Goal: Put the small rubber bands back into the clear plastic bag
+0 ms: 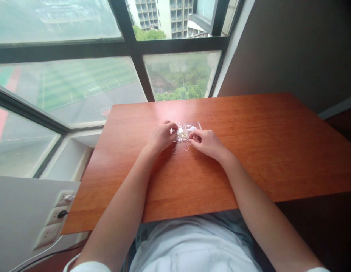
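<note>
A small clear plastic box (200,125) lies on the wooden table, with small gold-coloured and white items inside it. At the box's left side is my left hand (163,136), its fingers curled together; whatever they hold is too small to make out. My right hand (205,142) is at the right side of the box, thumb and fingers pinched by a small pale ring (188,142). Two more pale rings lie on the wood in front of the box, one on the left (174,151) and one nearer the middle (186,148).
The reddish-brown table (266,151) extends far to the right. Windows (181,75) stand behind it and to the left. Wall sockets (55,215) with plugs and cables are beside the table's front left corner. A grey wall (291,49) rises at the back right.
</note>
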`<state>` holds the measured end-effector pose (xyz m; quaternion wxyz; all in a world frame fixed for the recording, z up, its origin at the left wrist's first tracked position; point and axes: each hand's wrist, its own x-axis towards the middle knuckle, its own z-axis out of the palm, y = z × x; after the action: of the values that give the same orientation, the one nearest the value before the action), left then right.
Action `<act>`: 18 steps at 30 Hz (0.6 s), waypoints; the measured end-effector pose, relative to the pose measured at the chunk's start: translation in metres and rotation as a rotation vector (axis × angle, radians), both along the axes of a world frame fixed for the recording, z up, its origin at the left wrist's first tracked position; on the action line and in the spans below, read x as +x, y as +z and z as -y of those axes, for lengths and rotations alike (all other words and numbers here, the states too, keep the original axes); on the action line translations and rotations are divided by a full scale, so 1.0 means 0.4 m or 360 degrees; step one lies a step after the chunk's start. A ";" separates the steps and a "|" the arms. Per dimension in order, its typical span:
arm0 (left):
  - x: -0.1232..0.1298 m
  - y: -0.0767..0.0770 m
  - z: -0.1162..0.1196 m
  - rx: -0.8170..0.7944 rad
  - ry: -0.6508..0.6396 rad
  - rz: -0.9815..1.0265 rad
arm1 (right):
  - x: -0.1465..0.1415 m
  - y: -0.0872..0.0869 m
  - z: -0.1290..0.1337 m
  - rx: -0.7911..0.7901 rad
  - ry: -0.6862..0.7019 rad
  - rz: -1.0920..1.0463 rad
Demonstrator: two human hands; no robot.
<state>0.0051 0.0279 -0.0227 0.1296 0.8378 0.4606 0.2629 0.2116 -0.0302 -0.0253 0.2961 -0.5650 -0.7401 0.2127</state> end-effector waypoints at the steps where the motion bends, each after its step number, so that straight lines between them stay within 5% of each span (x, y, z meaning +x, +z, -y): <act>1: 0.002 0.003 0.003 0.0017 0.0014 0.0017 | 0.000 -0.001 -0.001 0.0025 -0.0018 -0.0004; 9: 0.035 0.061 0.038 -0.0076 -0.0138 0.0369 | -0.003 0.013 0.007 0.0357 -0.0240 -0.0136; 18: 0.059 0.048 0.055 -0.0314 -0.0356 0.0562 | -0.007 0.016 0.012 0.0479 -0.0275 -0.0133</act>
<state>0.0287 0.0060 -0.0034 0.3178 0.8079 0.3585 0.3431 0.2089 -0.0351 -0.0189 0.4252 -0.5664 -0.6993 0.0966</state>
